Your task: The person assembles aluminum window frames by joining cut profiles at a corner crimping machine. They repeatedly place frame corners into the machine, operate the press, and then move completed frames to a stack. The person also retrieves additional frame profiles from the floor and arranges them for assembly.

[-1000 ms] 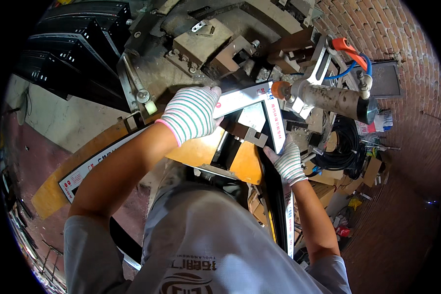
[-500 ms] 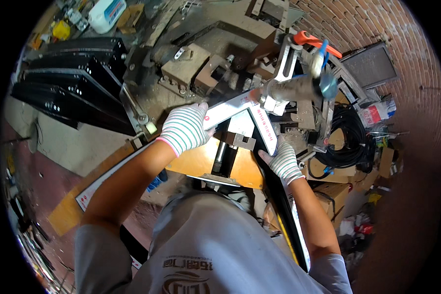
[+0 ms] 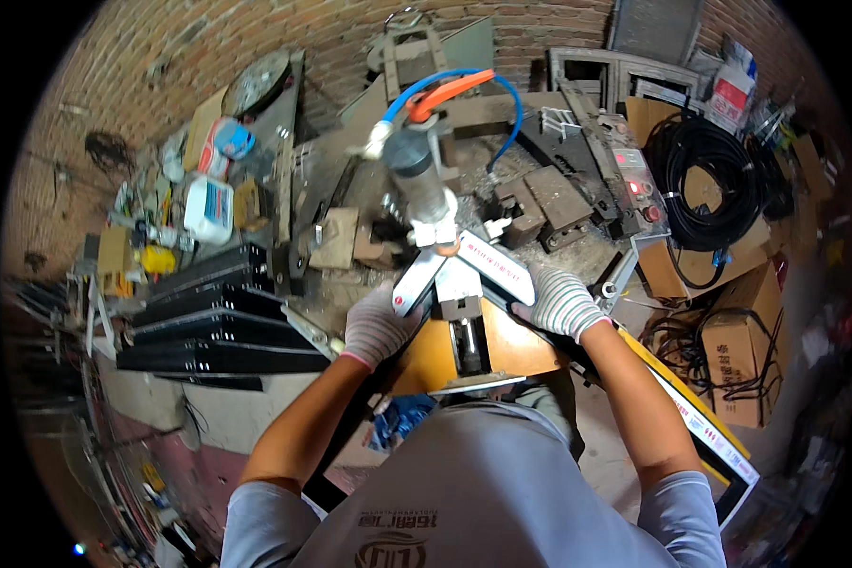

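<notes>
Two profile bars of a frame meet in a corner beneath the upright cylinder of a bench machine. White printed film covers their tops. My left hand, in a striped glove, grips the left frame bar. Gloved the same way, my right hand is closed around the outer end of the right frame bar. The fingers under both bars are partly hidden. Between the bars lies a pale metal plate, with a notched steel block at its near end.
Black bent panels are stacked at the left, near a white jug. An orange lever and a blue hose top the machine. To the right are a control box, coiled black hose and a carton.
My view has swung round, so the machine stands more upright and central. Both hands still hold the bars, and the corner now appears lower and nearer the middle of the picture.
</notes>
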A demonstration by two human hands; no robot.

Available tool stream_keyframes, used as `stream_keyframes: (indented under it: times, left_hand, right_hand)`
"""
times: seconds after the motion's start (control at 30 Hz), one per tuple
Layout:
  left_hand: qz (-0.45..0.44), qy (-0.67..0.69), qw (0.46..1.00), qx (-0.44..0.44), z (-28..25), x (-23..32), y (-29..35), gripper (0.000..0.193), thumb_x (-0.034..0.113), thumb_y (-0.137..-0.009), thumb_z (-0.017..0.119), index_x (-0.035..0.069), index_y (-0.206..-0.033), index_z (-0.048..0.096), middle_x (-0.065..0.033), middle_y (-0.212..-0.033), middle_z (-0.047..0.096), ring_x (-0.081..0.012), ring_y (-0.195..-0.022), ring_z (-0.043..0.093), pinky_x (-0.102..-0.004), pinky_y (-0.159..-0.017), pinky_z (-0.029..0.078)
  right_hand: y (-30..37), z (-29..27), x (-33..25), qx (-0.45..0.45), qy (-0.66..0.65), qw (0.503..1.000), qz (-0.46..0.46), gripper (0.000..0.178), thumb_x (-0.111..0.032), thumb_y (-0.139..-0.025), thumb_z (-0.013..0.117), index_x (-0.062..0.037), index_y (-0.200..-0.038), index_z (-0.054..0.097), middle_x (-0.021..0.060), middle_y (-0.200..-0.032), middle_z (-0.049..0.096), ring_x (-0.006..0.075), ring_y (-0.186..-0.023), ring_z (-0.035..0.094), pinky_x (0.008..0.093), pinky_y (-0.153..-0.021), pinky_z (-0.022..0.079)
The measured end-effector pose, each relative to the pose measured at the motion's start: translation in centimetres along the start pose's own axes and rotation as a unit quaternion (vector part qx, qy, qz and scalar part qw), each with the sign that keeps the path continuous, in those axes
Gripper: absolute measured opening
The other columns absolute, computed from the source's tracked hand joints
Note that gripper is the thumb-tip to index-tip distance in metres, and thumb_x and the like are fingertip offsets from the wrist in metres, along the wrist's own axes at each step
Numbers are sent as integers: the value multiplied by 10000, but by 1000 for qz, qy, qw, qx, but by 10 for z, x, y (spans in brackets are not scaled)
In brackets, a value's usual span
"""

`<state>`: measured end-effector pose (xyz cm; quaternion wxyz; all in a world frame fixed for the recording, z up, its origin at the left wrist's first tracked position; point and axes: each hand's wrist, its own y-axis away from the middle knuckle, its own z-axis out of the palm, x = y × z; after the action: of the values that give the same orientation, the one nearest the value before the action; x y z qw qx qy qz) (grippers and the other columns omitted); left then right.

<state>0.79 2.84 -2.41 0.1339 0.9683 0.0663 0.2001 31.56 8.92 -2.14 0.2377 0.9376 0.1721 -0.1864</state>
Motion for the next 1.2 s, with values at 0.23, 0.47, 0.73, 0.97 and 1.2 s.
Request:
stream_keyframes:
  times: [0.23, 0.47, 0.73, 0.97, 1.2]
  left_hand:
    - [6, -24, 1000, 13, 9, -4, -3, 511, 446, -814, 762, 3, -1027, 620, -260, -908, 696, -419, -882, 683, -466, -785, 549]
    - [0, 25, 999, 23, 10, 3, -1, 485, 393, -800, 782, -11, -1033, 647, -245, -888, 721, -384, -846, 711, -422, -774, 559]
    - [11, 24, 1000, 6, 6, 6, -2, 568, 384, -810, 805, -32, -1154, 629, -237, -936, 735, -361, -869, 728, -403, -786, 572]
    - [-2, 6, 1000, -12, 3, 9, -2, 560, 391, -820, 794, -25, -1158, 629, -247, -943, 730, -376, -878, 723, -418, -789, 570]
    - [3, 1, 1000, 3, 5, 6, -2, 515, 429, -818, 787, -1, -1057, 635, -242, -894, 712, -402, -858, 702, -444, -771, 557]
  right_hand:
    - [8, -3, 8, 25, -38, 999, -23, 565, -416, -787, 749, 47, -1087, 626, 277, -971, 686, 430, -959, 674, 477, -872, 532]
    - [12, -2, 10, 35, -50, 998, -18, 499, -391, -792, 742, 27, -1037, 622, 254, -927, 693, 421, -919, 682, 485, -847, 539]
    - [12, 2, 9, 54, -38, 998, -14, 475, -381, -798, 728, 17, -1029, 612, 246, -924, 697, 415, -898, 689, 484, -826, 548]
    - [13, 1, 3, 48, -35, 998, 11, 484, -388, -802, 724, 14, -1049, 616, 242, -949, 702, 407, -918, 694, 479, -829, 550]
    - [13, 1, 1, 45, -32, 998, 17, 500, -390, -798, 727, 16, -1068, 618, 246, -957, 702, 409, -918, 695, 480, -836, 551]
